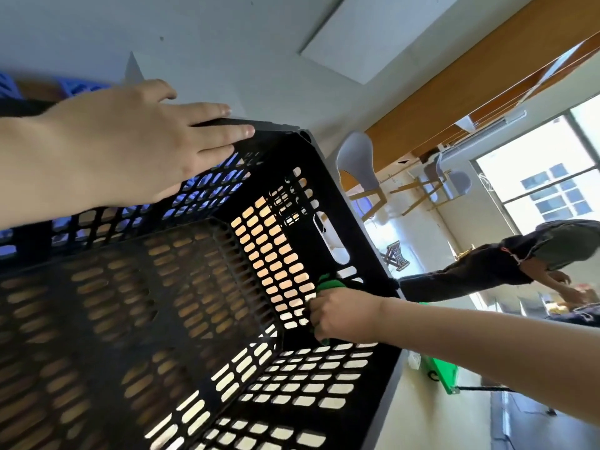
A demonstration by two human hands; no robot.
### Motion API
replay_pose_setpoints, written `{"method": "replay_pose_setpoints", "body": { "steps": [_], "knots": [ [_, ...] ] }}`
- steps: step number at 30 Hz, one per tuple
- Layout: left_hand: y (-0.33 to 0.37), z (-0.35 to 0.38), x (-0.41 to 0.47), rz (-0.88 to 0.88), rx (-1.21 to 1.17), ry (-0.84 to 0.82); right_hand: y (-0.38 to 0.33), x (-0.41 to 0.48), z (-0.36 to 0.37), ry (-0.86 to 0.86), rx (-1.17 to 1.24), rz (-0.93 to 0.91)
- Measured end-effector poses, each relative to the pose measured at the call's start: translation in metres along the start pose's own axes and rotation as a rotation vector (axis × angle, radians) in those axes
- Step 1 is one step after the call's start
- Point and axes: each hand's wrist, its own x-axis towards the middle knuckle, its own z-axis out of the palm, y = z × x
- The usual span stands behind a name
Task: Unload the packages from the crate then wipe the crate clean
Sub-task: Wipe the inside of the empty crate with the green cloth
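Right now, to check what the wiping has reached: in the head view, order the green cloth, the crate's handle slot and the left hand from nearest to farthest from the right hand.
1. Green cloth: gripped in the right hand.
2. Handle slot: same wall of the crate, just beyond the cloth.
3. Left hand: resting on the opposite rim.

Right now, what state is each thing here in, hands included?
crate: empty, no packages inside.
left hand: open, fingers flat on the crate's rim.
right hand: holds the green cloth against the crate's inner end wall.
green cloth: bunched up in the right hand, touching that wall.
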Motion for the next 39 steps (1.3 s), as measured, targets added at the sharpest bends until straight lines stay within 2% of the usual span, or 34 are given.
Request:
{"method": "replay_pose_setpoints", "body": {
  "steps": [1, 4, 7, 14, 19, 23, 26, 30, 33, 36, 39],
  "knots": [
    [0.0, -0.003, 0.0, -0.045, 0.116, -0.009, 0.005, -0.007, -0.006, 0.019, 0.019, -0.002],
    [-0.002, -0.009, -0.006, 0.014, 0.423, -0.09, 0.005, -0.03, -0.017, 0.084, 0.045, -0.004],
    [0.003, -0.019, -0.002, 0.027, 0.545, -0.129, 0.006, -0.061, -0.025, 0.086, 0.034, 0.048],
    [0.005, -0.022, -0.001, 0.043, 0.582, -0.155, 0.024, -0.082, -0.039, 0.124, -0.079, -0.046],
    [0.007, -0.021, 0.001, 0.036, 0.611, -0.286, 0.077, -0.055, -0.088, 0.298, -0.137, 0.106],
    [0.005, -0.02, 0.002, -0.005, 0.597, -0.256, 0.125, -0.018, -0.142, 0.378, -0.226, 0.222],
    [0.005, -0.021, 0.001, 0.0, 0.591, -0.258, 0.126, -0.014, -0.144, 0.42, -0.269, 0.254],
    [0.007, -0.023, 0.001, -0.004, 0.59, -0.263, 0.081, -0.042, -0.106, 0.358, -0.138, 0.303],
    [0.012, -0.031, 0.002, -0.016, 0.568, -0.311, 0.035, -0.072, -0.07, 0.239, -0.014, 0.246],
    [0.014, -0.036, 0.001, -0.024, 0.556, -0.325, 0.007, -0.098, -0.035, 0.141, -0.041, 0.175],
    [0.015, -0.037, 0.002, -0.027, 0.549, -0.336, 0.008, -0.097, -0.021, 0.131, -0.097, 0.104]
  ]
}}
